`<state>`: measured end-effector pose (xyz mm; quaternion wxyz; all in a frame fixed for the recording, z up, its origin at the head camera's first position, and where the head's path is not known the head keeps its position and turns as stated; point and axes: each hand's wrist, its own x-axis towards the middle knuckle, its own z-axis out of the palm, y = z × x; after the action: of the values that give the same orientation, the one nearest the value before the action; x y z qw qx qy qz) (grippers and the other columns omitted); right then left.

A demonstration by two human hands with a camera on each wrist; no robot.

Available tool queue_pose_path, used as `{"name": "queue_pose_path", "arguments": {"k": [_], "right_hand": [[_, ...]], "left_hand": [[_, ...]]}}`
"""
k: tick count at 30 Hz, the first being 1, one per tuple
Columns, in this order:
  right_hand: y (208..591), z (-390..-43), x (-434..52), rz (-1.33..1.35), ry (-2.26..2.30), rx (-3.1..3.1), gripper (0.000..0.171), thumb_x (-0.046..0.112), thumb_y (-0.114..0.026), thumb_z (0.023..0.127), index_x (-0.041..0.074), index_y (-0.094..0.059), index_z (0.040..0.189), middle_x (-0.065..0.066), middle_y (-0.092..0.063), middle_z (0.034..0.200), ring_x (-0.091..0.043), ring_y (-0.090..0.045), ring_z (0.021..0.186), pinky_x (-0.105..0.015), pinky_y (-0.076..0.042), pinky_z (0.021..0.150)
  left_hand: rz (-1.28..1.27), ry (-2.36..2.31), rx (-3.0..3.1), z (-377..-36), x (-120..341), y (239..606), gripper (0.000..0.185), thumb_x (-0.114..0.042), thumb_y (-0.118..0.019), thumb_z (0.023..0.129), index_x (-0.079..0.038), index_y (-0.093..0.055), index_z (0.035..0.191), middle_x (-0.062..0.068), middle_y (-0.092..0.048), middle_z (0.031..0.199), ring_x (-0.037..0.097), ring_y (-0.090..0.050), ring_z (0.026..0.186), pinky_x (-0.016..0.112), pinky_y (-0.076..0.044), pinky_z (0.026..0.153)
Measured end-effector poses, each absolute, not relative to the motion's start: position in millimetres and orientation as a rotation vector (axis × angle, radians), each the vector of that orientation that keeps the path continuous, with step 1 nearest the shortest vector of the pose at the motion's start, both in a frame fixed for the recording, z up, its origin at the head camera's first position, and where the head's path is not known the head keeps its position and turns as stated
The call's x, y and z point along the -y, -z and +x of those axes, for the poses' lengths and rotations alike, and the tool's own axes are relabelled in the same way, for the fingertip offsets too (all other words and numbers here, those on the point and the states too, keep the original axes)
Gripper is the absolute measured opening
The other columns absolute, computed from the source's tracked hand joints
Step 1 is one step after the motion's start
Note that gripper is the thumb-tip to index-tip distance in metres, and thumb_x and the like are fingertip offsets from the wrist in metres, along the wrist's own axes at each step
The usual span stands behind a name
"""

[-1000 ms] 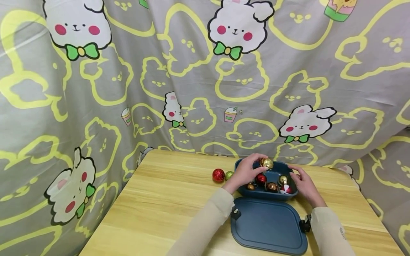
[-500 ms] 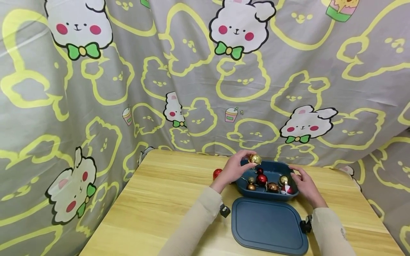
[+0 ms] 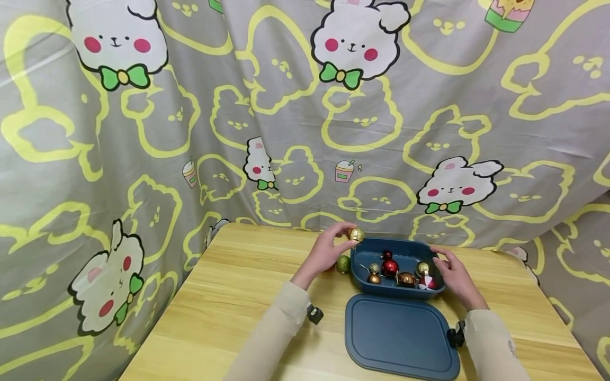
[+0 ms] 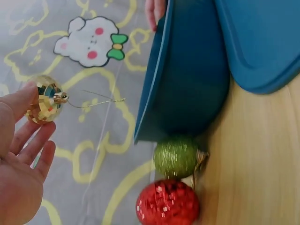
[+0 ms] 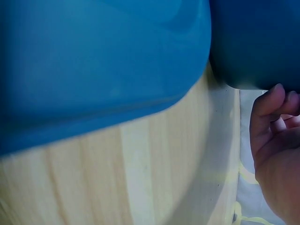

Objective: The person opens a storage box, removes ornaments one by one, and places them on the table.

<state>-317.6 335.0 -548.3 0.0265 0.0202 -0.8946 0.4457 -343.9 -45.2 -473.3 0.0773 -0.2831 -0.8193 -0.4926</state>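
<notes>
Left hand: your left hand [image 3: 326,253] pinches a small mirrored gold bauble [image 3: 355,234] at the fingertips, held in the air past the left rim of the box, its thin hanging loop trailing toward the box.
Right hand: your right hand [image 3: 456,276] rests against the right end of the deep blue plastic box [image 3: 438,290], fingers loosely curled at its wall; whether they truly grip it, the pictures do not show.
Key relation: the gold bauble sits in your left hand, left of the box and above the table; two other baubles lie below it.
Loose baubles: a green glitter bauble [image 4: 176,157] touches the box's left wall, and a red glitter bauble [image 4: 167,203] lies just beside it.
Box contents: red, gold and copper baubles lie inside.
Lid: a flat blue lid [image 3: 401,336] lies in front of the box, near you.
Surface: a light wooden table [image 3: 229,296], backed by a grey rabbit-print curtain [image 3: 190,106].
</notes>
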Motion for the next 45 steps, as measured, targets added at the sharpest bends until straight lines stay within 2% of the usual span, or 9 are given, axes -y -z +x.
{"name": "queue_pose_path", "arguments": {"k": [8,14,20,28,39,45], "right_hand": [[548,-319,-334,0.066,-1.386,2.753,0.053,0.035,-0.039,0.114,0.004,-0.038,0.157,-0.015,-0.058,0.086,-0.013,-0.049,0.073,-0.029,-0.041,0.059],[549,-319,-335,0.078,-1.378,2.75,0.052,0.034,-0.038,0.114,0.003,-0.038,0.156,-0.011,-0.055,0.082,-0.014,-0.05,0.073,-0.028,-0.041,0.059],[551,-318,-337,0.069,-1.39,2.74,0.051,0.035,-0.039,0.114,0.004,-0.04,0.155,-0.009,-0.054,0.08,-0.015,-0.05,0.071,-0.029,-0.042,0.058],[551,-319,-336,0.065,-1.385,2.756,0.052,0.034,-0.038,0.114,0.004,-0.037,0.156,-0.007,-0.051,0.08,-0.015,-0.048,0.072,-0.029,-0.041,0.058],[552,-320,-338,0.063,-1.382,2.754,0.053,0.035,-0.039,0.114,0.003,-0.038,0.156,-0.012,-0.055,0.082,-0.015,-0.051,0.074,-0.028,-0.042,0.059],[552,-320,-339,0.063,-1.381,2.755,0.053,0.035,-0.039,0.114,0.004,-0.038,0.156,-0.014,-0.058,0.085,-0.016,-0.053,0.076,-0.028,-0.043,0.06]], "left_hand": [[-0.802,1.458,2.463,-344,75,480,0.044,-0.026,-0.07,0.1,-0.013,-0.061,0.14,0.001,-0.066,0.134,0.019,-0.062,0.119,0.049,-0.05,0.107],[-0.75,1.464,2.457,-343,98,487,0.045,-0.024,-0.072,0.098,-0.011,-0.061,0.14,0.003,-0.067,0.131,0.022,-0.063,0.119,0.049,-0.05,0.107],[-0.7,1.464,2.455,-342,115,494,0.043,-0.024,-0.073,0.098,-0.015,-0.062,0.139,0.003,-0.069,0.13,0.023,-0.064,0.118,0.049,-0.051,0.106],[-0.681,1.535,2.427,-342,129,500,0.044,-0.014,-0.074,0.096,-0.005,-0.061,0.136,0.013,-0.068,0.13,0.032,-0.065,0.119,0.057,-0.051,0.105],[-0.625,1.578,2.451,-345,139,510,0.044,-0.015,-0.073,0.097,-0.003,-0.06,0.137,0.01,-0.067,0.132,0.03,-0.064,0.121,0.046,-0.055,0.103],[-0.536,1.63,2.489,-346,146,516,0.042,-0.013,-0.072,0.097,-0.013,-0.062,0.138,0.008,-0.066,0.133,0.028,-0.063,0.124,0.04,-0.056,0.103]]}}
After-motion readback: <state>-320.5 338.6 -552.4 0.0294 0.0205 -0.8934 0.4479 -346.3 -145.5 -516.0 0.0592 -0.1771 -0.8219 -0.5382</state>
